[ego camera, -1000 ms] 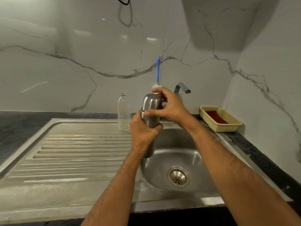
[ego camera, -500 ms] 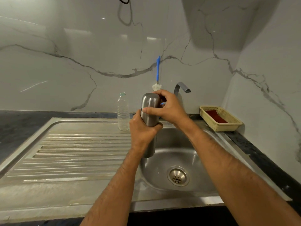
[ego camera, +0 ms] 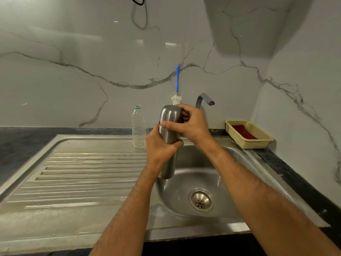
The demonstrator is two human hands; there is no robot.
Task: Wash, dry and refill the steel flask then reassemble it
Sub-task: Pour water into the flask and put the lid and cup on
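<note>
Steel sink [ego camera: 227, 159] below — l. hand [ego camera: 162, 146] gripping flask [ego camera: 168, 132] body, r. hand [ego camera: 191, 124] curled round its cap.

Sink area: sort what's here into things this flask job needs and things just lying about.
Needed: steel flask, gripped by left hand and right hand; bottle brush; tap; sink; water bottle.

Lying about: yellow basket with red pad.

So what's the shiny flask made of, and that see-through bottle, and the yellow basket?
The flask looks like brushed steel: grey, with soft streaky shine. The bottle seems to be thin clear plastic, ribbed and see-through. The basket is probably plastic, pale yellow with a mesh of tiny holes.
</note>
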